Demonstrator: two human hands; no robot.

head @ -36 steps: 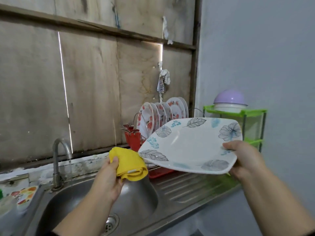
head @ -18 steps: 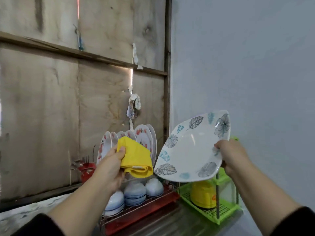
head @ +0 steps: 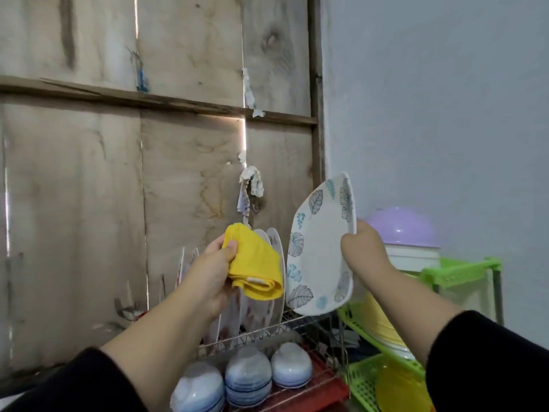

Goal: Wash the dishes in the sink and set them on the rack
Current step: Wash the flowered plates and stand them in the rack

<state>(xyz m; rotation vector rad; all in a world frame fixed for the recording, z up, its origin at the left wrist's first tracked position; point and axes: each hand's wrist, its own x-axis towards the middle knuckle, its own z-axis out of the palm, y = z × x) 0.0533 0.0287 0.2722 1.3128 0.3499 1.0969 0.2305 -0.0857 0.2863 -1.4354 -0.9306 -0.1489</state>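
Your right hand [head: 361,251] pinches the leaf-print plate [head: 319,248] by its right rim, plate on edge, long axis near upright, just above the wire rack [head: 297,318]. The free slot lies at six o'clock. Your left hand [head: 212,272] grips the yellow cloth [head: 255,263].

Soft, even, rather dim daylight filling scene; no hard shadows falling anywhere. Bright daylight leaking through narrow vertical gaps in plank wall [head: 184,173], strongest gap [head: 244,138] blowing out to white. Pale sheen showing on leaf-pattern plate [head: 322,248] and on upturned bowls [head: 248,373]. Whole frame looking slightly soft, with compression smear. Stacked plates [head: 267,307] behind yellow cloth [head: 255,263] blurring, and also left edge. Wide-angle lens bending wall beam [head: 148,98] and stretching corners.
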